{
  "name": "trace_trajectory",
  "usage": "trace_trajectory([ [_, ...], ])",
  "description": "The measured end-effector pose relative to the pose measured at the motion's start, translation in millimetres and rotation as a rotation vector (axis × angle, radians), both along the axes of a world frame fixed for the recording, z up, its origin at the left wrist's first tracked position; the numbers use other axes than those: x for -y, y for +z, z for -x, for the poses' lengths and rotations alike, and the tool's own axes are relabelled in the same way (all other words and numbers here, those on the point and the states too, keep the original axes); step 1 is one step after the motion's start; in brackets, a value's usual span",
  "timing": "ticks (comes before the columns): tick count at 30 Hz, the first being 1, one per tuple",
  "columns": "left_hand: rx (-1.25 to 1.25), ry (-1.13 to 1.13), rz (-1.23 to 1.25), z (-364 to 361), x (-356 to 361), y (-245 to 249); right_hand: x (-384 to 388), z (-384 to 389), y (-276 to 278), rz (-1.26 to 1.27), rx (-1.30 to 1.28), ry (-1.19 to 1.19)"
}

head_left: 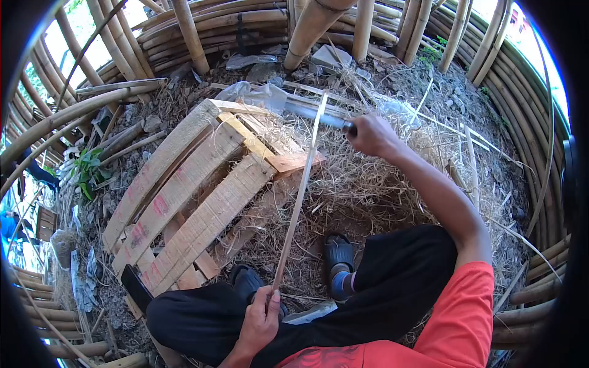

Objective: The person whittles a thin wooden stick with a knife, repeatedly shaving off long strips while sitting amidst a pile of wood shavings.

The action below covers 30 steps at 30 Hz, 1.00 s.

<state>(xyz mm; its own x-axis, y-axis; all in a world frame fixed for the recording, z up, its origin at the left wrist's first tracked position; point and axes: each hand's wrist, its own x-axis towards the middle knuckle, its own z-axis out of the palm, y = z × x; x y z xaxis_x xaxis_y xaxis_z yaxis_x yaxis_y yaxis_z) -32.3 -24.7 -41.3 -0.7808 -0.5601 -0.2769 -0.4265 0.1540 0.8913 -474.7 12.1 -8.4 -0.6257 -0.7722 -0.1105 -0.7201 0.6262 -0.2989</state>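
Observation:
A long thin bamboo strip (299, 202) rises from my left hand (260, 322), which is closed around its lower end above my lap. Farther up, my right hand (372, 136) grips the dark handle of a knife (316, 115). The blade, somewhat blurred, points left and crosses the strip near its upper end; whether they touch cannot be told. Left of the strip lies a wooden crate (202, 227) of rough slats, with a small board (297, 162) at its upper right corner. Fine shavings (368, 190) cover the ground below my right hand.
Bamboo poles (313, 30) and a woven bamboo wall (521, 122) surround the spot. A dark phone-like object (136, 288) leans at the crate's lower left. My sandalled feet (339, 257) are on the ground. A green plant (89, 168) grows at left, near stones and plastic scraps.

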Motion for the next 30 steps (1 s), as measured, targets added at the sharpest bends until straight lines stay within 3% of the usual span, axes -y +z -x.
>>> trace_trajectory([
  [2,0.034,-0.02,0.013,-1.6,0.6,-1.2,-1.4,-28.2,4.2,-0.196,-0.194,0.315],
  [5,0.089,-0.041,0.018,-0.7,-1.2,3.7,-8.8,-66.3,12.4,-0.202,-0.29,0.732],
  [6,0.111,-0.048,0.019,-1.2,-2.1,7.1,-9.1,-52.2,6.7,-0.231,-0.293,0.718],
  [7,0.096,-0.055,0.043,-3.3,-2.7,10.1,-6.7,-8.4,-4.1,-0.418,-0.446,0.519],
  [9,0.056,-0.067,0.081,-8.0,-8.2,14.1,-32.9,102.4,14.9,-0.251,-0.414,-0.255],
  [11,0.036,-0.068,0.064,-17.0,-13.2,10.5,-61.9,134.0,38.0,-0.003,-0.418,-0.662],
  [14,0.031,-0.031,0.044,-16.6,-10.2,4.2,-60.6,105.1,54.8,-0.04,-0.332,-0.572],
  [17,0.028,-0.008,0.01,-8.8,-5.1,-4.9,-54.1,87.1,30.9,-0.111,-0.114,-0.429],
  [22,-0.042,0.017,-0.194,-3.5,4.0,-7.4,-59.3,52.4,-19.7,-0.164,-0.086,-0.258],
  [30,-0.106,0.075,-0.379,6.1,2.2,-8.5,-33.9,31.5,10.3,0.388,0.25,-0.36],
])
